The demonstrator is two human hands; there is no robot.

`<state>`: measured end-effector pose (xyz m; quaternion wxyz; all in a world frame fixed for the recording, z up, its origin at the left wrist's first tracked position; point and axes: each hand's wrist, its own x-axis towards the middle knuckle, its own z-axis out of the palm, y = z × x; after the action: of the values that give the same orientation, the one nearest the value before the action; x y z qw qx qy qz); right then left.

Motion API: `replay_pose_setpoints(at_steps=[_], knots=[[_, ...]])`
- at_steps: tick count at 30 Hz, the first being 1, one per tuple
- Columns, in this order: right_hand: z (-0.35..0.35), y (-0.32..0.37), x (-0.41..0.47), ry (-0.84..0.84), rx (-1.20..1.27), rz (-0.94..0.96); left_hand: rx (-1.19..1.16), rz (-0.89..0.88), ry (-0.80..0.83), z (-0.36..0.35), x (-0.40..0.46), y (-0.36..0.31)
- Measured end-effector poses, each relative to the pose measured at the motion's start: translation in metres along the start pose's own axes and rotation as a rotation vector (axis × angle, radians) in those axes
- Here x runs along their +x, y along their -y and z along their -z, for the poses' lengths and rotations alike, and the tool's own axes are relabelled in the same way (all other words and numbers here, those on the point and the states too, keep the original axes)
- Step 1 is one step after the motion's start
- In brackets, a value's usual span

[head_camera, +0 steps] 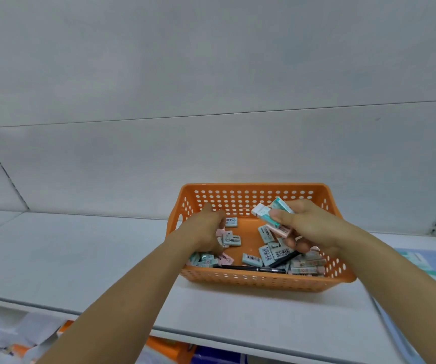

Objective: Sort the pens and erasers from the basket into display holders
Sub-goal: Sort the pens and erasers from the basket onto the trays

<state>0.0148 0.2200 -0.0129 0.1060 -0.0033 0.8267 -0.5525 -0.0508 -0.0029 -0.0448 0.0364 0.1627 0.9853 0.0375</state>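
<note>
Over the orange basket (258, 281), our right hand (308, 227) clamps several erasers (269, 216); that loose bundle could spill. Left hand (206, 227) digs inside, fingers apparently curled, grip unclear.

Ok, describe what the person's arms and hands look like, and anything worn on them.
Both forearms are bare all the way to the frame's lower edge: no sleeves are in view. The left hand and right hand wear no gloves, and no watch, bracelet or ring shows on either wrist or the visible fingers. No markings or tattoos show.
</note>
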Motion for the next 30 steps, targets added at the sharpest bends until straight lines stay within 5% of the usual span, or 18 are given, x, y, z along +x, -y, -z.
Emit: replay_pose_setpoints(at_steps=[15,19,22,26,30], knots=[[-0.002,0.001,-0.021,-0.048,0.437,0.012,-0.067,-0.088,-0.077,0.002,-0.004,-0.005],[-0.003,0.001,-0.029,-0.066,0.512,0.037,-0.433,-0.061,-0.274,0.011,-0.007,-0.002],[-0.002,0.0,-0.035,-0.075,0.558,0.039,-0.964,0.065,-0.308,0.022,-0.015,-0.008],[0.0,-0.002,-0.041,-0.056,0.586,0.047,-1.657,0.113,-0.136,0.032,-0.029,-0.03],[0.013,-0.009,-0.051,-0.031,0.602,0.092,-1.899,0.08,0.021,0.035,-0.044,-0.067]])
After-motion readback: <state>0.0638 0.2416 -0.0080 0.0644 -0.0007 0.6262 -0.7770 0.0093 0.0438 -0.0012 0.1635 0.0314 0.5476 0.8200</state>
